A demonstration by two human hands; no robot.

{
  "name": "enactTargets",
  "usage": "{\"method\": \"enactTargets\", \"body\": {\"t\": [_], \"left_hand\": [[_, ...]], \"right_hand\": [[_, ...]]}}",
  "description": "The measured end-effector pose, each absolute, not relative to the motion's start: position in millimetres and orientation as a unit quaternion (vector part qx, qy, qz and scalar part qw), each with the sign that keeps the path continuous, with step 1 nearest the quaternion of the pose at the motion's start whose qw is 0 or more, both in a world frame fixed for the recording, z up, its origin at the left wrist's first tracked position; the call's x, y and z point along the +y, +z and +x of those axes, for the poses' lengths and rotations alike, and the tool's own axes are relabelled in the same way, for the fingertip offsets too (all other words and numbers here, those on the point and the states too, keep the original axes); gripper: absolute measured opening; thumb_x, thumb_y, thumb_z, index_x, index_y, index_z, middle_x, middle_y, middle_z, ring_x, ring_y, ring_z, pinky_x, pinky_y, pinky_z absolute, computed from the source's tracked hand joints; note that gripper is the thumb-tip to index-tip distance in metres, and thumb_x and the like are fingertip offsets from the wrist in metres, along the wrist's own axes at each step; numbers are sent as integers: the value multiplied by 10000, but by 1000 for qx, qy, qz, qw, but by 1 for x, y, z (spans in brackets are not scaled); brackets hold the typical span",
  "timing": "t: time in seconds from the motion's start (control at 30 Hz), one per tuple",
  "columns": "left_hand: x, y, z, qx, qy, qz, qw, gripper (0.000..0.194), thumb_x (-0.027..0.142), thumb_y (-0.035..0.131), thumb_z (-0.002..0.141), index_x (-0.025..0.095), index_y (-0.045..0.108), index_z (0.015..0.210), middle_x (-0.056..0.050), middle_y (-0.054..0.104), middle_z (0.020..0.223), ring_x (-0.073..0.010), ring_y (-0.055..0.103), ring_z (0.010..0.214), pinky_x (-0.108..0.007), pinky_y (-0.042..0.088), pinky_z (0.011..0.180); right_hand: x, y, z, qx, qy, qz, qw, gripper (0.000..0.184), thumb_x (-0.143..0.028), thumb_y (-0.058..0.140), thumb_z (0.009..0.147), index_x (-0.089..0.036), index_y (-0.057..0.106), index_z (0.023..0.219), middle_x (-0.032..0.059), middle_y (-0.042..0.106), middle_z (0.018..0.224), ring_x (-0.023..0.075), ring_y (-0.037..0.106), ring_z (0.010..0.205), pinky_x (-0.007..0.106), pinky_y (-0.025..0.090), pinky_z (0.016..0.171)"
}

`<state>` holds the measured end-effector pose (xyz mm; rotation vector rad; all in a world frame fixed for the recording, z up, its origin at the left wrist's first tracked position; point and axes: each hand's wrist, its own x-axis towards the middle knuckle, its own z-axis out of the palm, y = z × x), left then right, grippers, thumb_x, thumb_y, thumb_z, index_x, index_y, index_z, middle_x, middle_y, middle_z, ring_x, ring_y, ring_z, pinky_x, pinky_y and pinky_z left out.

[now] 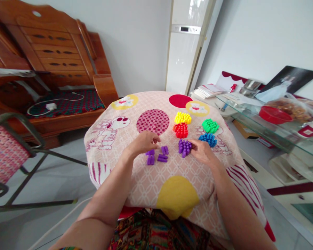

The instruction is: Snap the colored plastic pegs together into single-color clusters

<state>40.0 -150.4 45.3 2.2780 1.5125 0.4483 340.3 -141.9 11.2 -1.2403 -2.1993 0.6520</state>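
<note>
My left hand (146, 141) hovers at the left of the loose purple pegs, its fingers curled with a gap between thumb and forefinger. I see nothing between them. Under and beside it, several purple plastic pegs (162, 158) lie on their sides, mostly in pairs. A tight cluster of purple pegs (184, 147) stands upright to the right, rounded tops up. My right hand (203, 151) has its fingertips pressed against that cluster's right side; some of its fingers are hidden. Behind are clusters of red pegs (181, 130), yellow pegs (183, 118), blue pegs (208, 139) and green pegs (210, 125).
A patterned cloth covers the round table (146, 184). At the right is a glass shelf (253, 113) bearing papers, a red bowl (273, 114) and a photo. To the left stand a wooden bench (54, 52) and a folding chair (7, 152). A white air conditioner (182, 52) is behind.
</note>
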Motion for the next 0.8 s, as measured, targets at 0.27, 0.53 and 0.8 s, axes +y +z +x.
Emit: {"method": "enactTargets", "body": {"t": [0.27,0.53,0.8], "left_hand": [[-155,31,71,434,194,865,163,419,51,556,741,208,749,1078,-75,721,1116,-210,650,1058,-327,486,959],[-152,26,67,391,158,889,176,461,-18,519,657,206,771,971,-65,726,1013,-208,650,996,-315,491,932],[-146,25,86,502,268,805,170,259,141,650,705,172,722,952,-52,694,896,-181,634,831,-284,513,769]], "right_hand": [[-142,11,341,-812,223,-475,255,477,-47,556,764,-168,703,1202,73,767,1093,204,723,939,289,550,869],[-141,10,340,-815,227,-463,263,503,-39,541,750,-196,712,1196,55,768,1084,193,720,918,274,555,857],[-140,9,341,-816,229,-462,261,468,-38,541,755,-181,720,1163,57,772,1055,190,720,903,277,554,855]]}}
